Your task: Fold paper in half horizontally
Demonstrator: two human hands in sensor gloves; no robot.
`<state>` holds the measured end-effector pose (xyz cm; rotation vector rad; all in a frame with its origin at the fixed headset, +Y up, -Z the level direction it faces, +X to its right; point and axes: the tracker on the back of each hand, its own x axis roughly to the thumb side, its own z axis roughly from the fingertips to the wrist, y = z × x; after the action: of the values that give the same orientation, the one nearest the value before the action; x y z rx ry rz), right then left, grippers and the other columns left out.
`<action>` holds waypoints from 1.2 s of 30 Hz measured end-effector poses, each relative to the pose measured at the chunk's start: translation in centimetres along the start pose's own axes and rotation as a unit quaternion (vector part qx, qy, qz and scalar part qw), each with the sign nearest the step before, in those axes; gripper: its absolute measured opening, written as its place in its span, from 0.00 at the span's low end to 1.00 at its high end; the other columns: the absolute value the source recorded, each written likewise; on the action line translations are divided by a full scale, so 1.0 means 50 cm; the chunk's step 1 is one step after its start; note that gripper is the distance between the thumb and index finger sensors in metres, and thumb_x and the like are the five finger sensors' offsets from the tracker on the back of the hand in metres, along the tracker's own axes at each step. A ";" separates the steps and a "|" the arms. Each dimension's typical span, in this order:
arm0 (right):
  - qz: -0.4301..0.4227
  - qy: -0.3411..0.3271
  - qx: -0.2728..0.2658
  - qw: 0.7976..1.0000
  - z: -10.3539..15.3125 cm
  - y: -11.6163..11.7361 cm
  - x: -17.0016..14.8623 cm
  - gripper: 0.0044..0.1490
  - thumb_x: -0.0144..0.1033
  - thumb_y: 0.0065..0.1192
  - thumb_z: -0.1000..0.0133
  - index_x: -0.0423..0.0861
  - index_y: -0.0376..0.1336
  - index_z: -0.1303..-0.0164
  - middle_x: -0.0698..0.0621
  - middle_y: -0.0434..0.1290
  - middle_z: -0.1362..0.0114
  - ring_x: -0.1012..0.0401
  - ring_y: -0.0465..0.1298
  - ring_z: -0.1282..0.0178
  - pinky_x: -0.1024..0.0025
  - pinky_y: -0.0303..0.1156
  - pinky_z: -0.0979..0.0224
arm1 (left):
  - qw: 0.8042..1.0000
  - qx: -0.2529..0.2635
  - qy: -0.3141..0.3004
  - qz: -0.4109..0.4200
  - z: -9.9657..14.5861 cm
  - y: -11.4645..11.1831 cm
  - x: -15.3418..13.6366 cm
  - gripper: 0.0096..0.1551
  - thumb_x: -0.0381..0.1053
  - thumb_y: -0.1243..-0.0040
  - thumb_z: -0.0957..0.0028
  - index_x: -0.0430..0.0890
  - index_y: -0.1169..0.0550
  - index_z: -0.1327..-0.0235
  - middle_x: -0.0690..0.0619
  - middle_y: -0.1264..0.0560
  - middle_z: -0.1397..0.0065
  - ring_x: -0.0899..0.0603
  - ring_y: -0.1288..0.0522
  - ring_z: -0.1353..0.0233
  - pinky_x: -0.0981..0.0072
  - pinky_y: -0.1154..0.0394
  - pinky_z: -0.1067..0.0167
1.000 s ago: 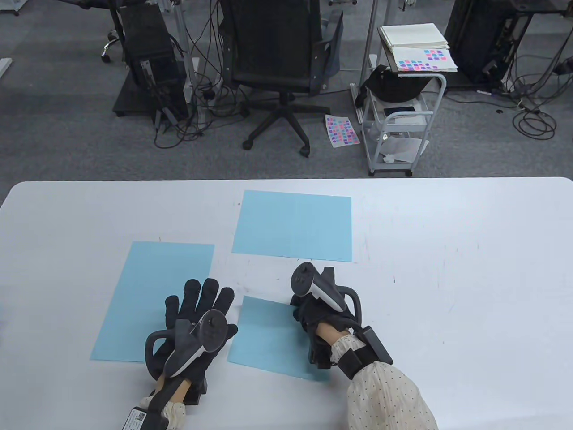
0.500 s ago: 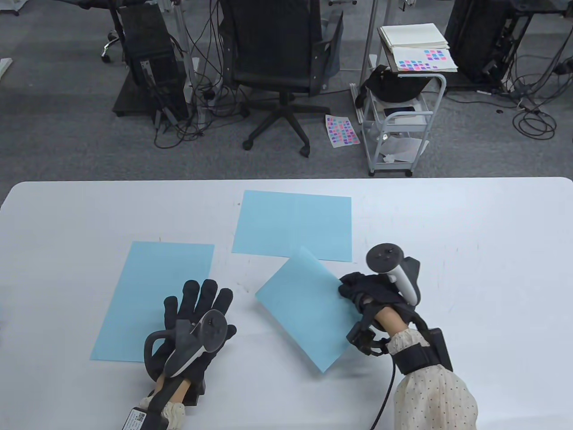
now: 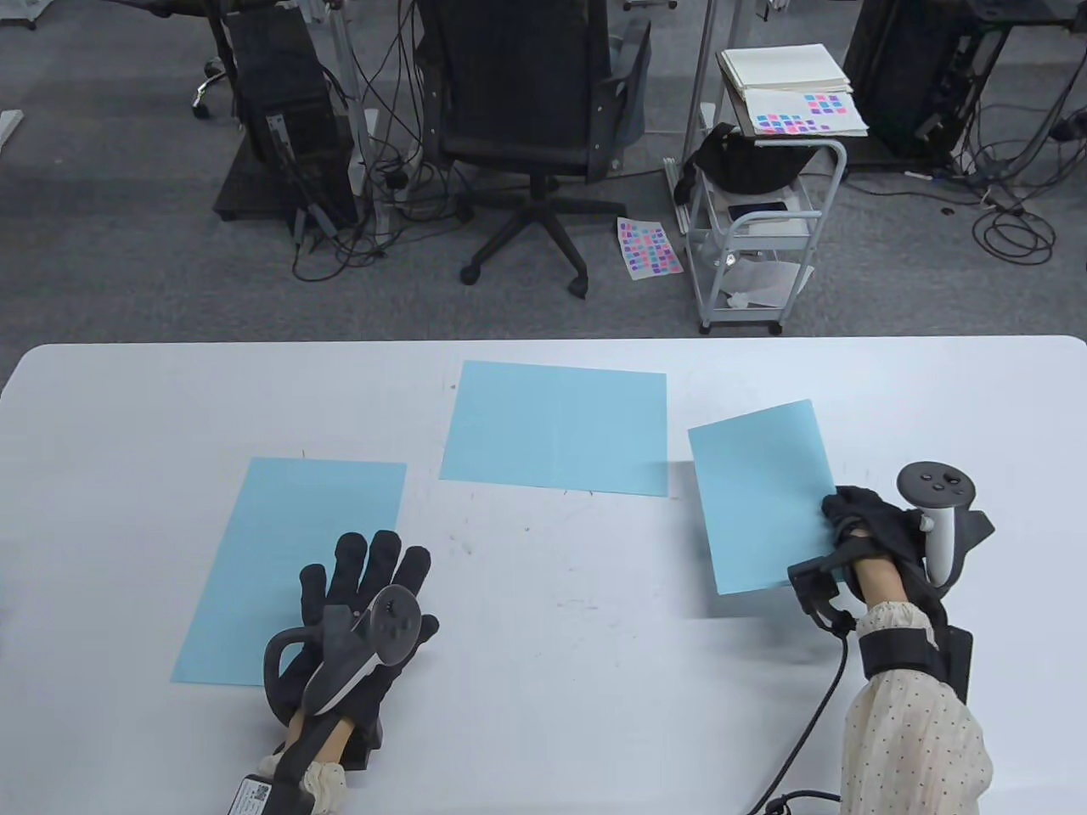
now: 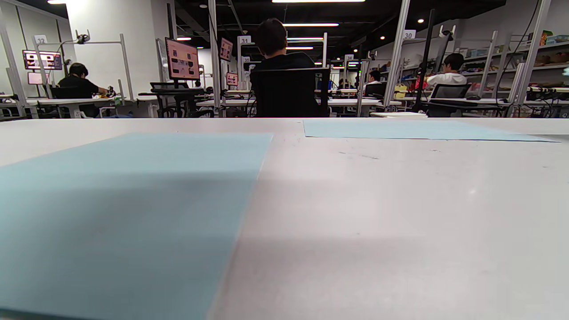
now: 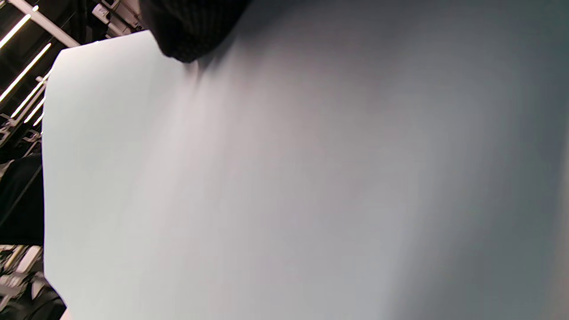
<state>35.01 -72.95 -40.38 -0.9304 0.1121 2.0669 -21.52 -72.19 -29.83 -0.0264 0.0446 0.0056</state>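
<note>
The right hand [image 3: 866,531] pinches the right edge of a folded light-blue paper sheet [image 3: 760,497], held above the white table's [image 3: 594,679] right side (its shadow falls below). The left hand [image 3: 361,607] rests flat, fingers spread, on a larger unfolded light-blue sheet [image 3: 280,543].

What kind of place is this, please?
Probably a shared lab or data-collection workroom: numbered stations with screens, people at desks, an office chair and cables behind the table.
</note>
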 end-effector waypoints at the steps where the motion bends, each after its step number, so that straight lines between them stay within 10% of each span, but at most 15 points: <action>1: 0.004 0.007 -0.006 1.000 -0.007 0.000 -0.005 0.27 0.35 0.58 0.49 0.47 0.68 0.39 0.53 0.78 0.49 0.49 0.71 0.32 0.42 0.57 0.24 | 1.000 0.000 0.001 0.000 0.000 0.000 -0.001 0.45 0.71 0.51 0.64 0.76 0.49 0.29 0.70 0.56 0.14 0.49 0.61 0.12 0.39 0.56 0.15; 11: 0.114 0.060 -0.076 0.989 -0.045 0.040 -0.024 0.28 0.37 0.60 0.47 0.46 0.67 0.36 0.51 0.77 0.47 0.49 0.69 0.32 0.43 0.55 0.22 | 1.000 -0.009 0.008 -0.004 0.001 -0.001 -0.008 0.45 0.71 0.51 0.64 0.76 0.49 0.28 0.70 0.56 0.14 0.49 0.61 0.12 0.39 0.56 0.15; 20: 0.207 0.063 -0.070 0.974 -0.013 0.068 0.015 0.41 0.46 0.57 0.46 0.50 0.50 0.21 0.47 0.59 0.19 0.43 0.50 0.18 0.36 0.43 0.20 | 1.000 -0.011 0.005 -0.002 0.002 0.000 -0.007 0.45 0.71 0.51 0.63 0.76 0.49 0.28 0.69 0.56 0.14 0.49 0.61 0.12 0.39 0.56 0.15; 28: 0.224 -0.087 -0.029 0.970 0.070 0.143 0.163 0.38 0.45 0.58 0.45 0.60 0.53 0.23 0.51 0.52 0.13 0.42 0.45 0.16 0.35 0.39 0.20 | 1.000 -0.011 -0.003 0.000 0.001 -0.001 -0.005 0.45 0.71 0.51 0.64 0.76 0.49 0.28 0.69 0.56 0.14 0.49 0.60 0.12 0.39 0.55 0.16; 36: 0.286 -0.242 0.028 0.927 0.146 0.334 0.330 0.35 0.34 0.58 0.44 0.67 0.56 0.27 0.57 0.49 0.12 0.45 0.40 0.14 0.35 0.35 0.20 | 1.000 -0.016 -0.003 0.007 0.002 -0.002 -0.006 0.45 0.71 0.51 0.64 0.76 0.49 0.29 0.69 0.56 0.14 0.49 0.60 0.12 0.39 0.55 0.16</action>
<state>12.52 -69.82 -49.88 -0.3389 0.1952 2.7584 -21.80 -72.30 -29.71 -0.0587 0.0378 0.0213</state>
